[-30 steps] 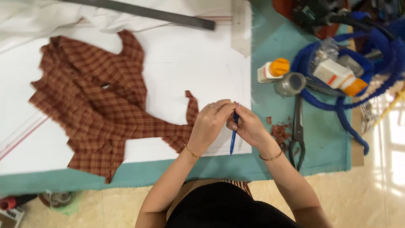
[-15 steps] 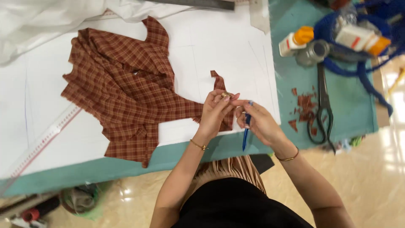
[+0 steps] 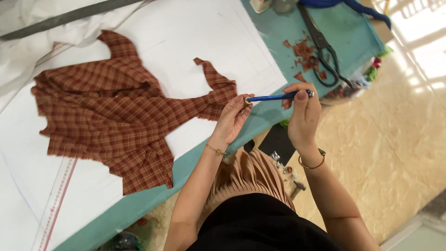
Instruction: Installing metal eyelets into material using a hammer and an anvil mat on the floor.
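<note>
My right hand grips a thin blue pen-like tool and holds it level above the table's front edge. My left hand pinches a small pale round object at the tool's tip, right beside the narrow end of a piece of brown plaid fabric. The fabric lies spread on white paper that covers the teal table.
Black scissors and brown fabric scraps lie on the teal surface at the upper right. White cloth and a dark grey bar are at the upper left. A ruler lies at the lower left. Beige floor shows on the right.
The view has swung, so the table now sits tilted and the bottles have left the frame. My hands have lifted off the fabric, and the blue tool has turned from upright to level.
</note>
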